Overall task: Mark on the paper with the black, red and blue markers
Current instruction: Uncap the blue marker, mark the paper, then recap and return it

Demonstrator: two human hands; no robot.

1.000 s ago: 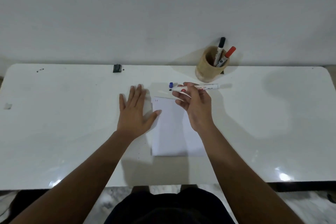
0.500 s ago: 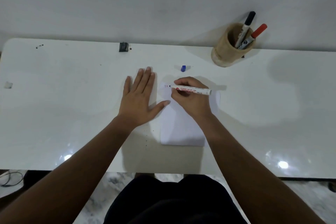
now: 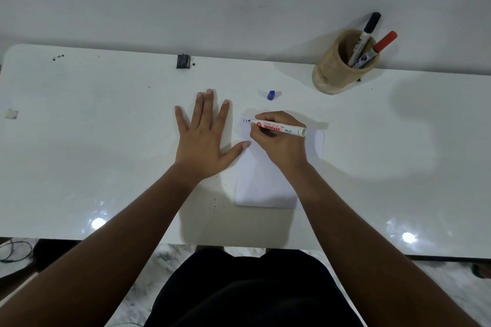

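A white sheet of paper (image 3: 261, 183) lies on the white table (image 3: 106, 141) in front of me. My right hand (image 3: 279, 141) grips an uncapped white marker (image 3: 281, 129), its tip touching the paper's top left corner beside small red and dark marks (image 3: 245, 121). Its blue cap (image 3: 271, 95) lies on the table just beyond the paper. My left hand (image 3: 204, 138) rests flat, fingers spread, with the thumb on the paper's left edge. A black marker (image 3: 368, 32) and a red marker (image 3: 382, 44) stand capped in a wooden holder (image 3: 334, 71) at the back right.
A small black object (image 3: 183, 61) sits at the table's back edge near the wall. A pale scrap (image 3: 11, 113) lies at the far left. A cable (image 3: 13, 251) lies on the floor at the lower left.
My right hand has brought the marker down from above the paper to its top left corner, tip on the sheet. The view has tilted down and closer. My left hand stays flat.
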